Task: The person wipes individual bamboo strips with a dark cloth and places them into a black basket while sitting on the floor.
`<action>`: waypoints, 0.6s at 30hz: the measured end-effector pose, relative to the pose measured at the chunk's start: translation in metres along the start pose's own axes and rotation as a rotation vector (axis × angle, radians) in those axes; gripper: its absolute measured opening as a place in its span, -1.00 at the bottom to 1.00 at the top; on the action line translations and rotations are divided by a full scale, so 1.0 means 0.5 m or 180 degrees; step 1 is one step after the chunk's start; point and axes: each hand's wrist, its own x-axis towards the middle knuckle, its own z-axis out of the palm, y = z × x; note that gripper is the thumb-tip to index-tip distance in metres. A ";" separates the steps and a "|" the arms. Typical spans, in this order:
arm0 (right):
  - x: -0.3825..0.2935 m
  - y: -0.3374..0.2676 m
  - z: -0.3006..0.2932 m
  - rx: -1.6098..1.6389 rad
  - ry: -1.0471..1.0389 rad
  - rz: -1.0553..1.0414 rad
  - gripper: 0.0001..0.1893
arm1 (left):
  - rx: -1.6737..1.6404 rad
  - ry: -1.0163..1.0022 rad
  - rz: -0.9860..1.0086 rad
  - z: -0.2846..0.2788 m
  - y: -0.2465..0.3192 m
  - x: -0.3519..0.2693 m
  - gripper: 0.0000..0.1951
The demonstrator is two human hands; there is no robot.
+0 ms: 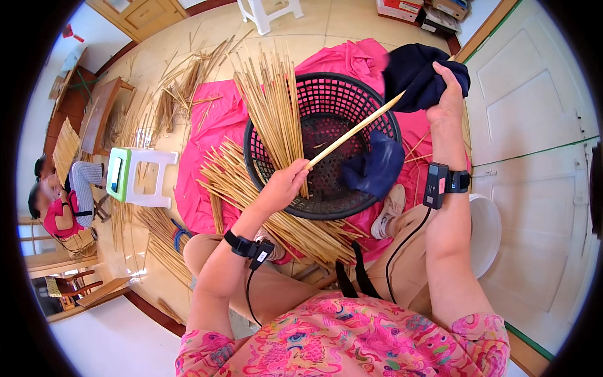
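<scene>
My left hand (pixel 285 184) grips one end of a pale dry plant stalk (pixel 355 129), which slants up to the right above a black plastic mesh basket (pixel 325 214). Around the stalk's other end, a dark navy cloth (pixel 410 77) is bunched in my right hand (pixel 447 96). A bundle of upright stalks (pixel 275 108) leans inside the basket's left part. Another blue cloth (pixel 374 165) hangs over the basket's right rim. More stalks (pixel 301 231) lie in a pile against the basket's near left side.
Pink sheeting (pixel 207 113) lies under the basket. To the left are a white-and-green stool (pixel 141 176), loose stalks (pixel 188 77) and a seated person (pixel 61 207). A white bucket (pixel 485 235) stands by the door (pixel 527 188) at right. Shoe boxes (pixel 400 9) sit at the back.
</scene>
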 end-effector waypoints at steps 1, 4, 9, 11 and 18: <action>-0.003 0.008 -0.001 0.0031 0.0023 0.0014 -0.78 | -0.0101 -0.0084 -0.0020 -0.004 -0.001 -0.004 -0.80; -0.020 0.047 0.004 -0.0164 -0.0109 0.0085 -0.73 | -0.0556 -0.0402 -0.0253 -0.010 -0.012 -0.012 -0.81; -0.153 0.178 0.065 -0.1047 -0.0601 0.0035 -0.77 | -0.2363 -0.0763 -0.0819 -0.004 0.020 0.002 -0.80; -0.209 0.220 0.073 -0.1272 -0.0699 0.0353 -0.81 | -0.2561 -0.0670 -0.0889 -0.003 0.017 0.006 -0.80; -0.229 0.239 0.076 -0.1023 -0.0844 0.0535 -0.80 | -0.3004 -0.0782 -0.1027 -0.008 0.009 0.022 -0.85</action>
